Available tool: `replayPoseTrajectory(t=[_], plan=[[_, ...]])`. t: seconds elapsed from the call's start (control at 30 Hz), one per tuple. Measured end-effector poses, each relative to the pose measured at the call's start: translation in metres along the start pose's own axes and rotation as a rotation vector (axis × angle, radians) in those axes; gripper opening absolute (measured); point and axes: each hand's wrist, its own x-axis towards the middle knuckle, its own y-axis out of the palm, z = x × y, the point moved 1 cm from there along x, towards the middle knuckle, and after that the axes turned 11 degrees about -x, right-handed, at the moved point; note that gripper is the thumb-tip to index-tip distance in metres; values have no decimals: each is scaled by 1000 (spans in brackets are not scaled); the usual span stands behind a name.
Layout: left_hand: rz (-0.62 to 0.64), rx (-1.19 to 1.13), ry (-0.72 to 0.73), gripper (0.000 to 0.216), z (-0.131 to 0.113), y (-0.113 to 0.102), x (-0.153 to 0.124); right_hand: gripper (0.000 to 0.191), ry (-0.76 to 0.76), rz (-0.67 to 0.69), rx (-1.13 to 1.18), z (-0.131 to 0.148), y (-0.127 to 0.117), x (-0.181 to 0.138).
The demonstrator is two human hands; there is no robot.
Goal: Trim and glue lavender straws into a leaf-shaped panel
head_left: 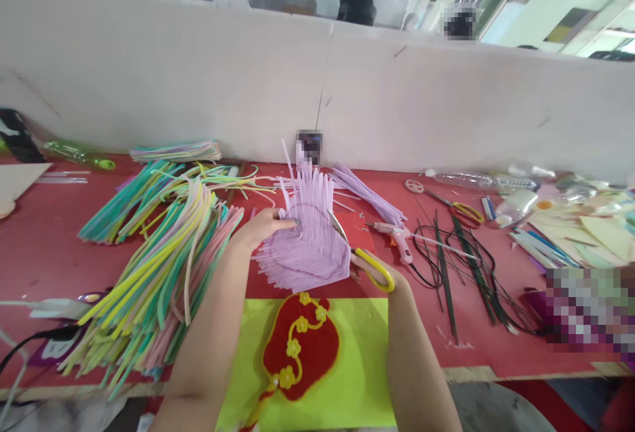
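Observation:
A panel of lilac pipe cleaners (pixel 302 253), laid side by side in a slanting pattern, is held up over the red table. A dark curved outline is marked across it. My left hand (pixel 268 225) grips the panel's left edge, thumb over the front. My right hand (pixel 370 272) is closed round the yellow handle of a pair of scissors (pixel 374 266), whose blades lie against the panel's right side. Below them, a red fuzzy pipe-cleaner piece with yellow flowers (pixel 317 352) rests on a yellow-green sheet (pixel 364 366).
Multicoloured pipe cleaners (pixel 163 253) are heaped at left. Behind the panel lies a lilac bundle (pixel 370 195). On the right are a pink glue gun (pixel 401 239) with its cable, yellow-handled scissors (pixel 466 212), dark green stems (pixel 446 286) and plastic bottles (pixel 461 180). A white partition (pixel 198 81) stands behind.

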Motion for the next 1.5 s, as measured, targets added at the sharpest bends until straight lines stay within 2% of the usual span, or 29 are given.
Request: replayPoseTrajectory(t=[0.37, 0.67, 0.93, 1.17, 1.5], plan=[[8, 15, -2, 21, -3, 2, -2, 51, 8, -12, -13, 5, 0, -1], [4, -19, -22, 23, -2, 3, -3, 54, 40, -64, 24, -4, 0, 0], [-4, -6, -11, 24, -1, 2, -2, 50, 58, -39, 55, 2, 0, -2], [17, 34, 43, 30, 3, -2, 2, 49, -50, 24, 12, -2, 2, -4], [46, 52, 23, 28, 2, 0, 0, 50, -70, 45, 80, -5, 3, -3]])
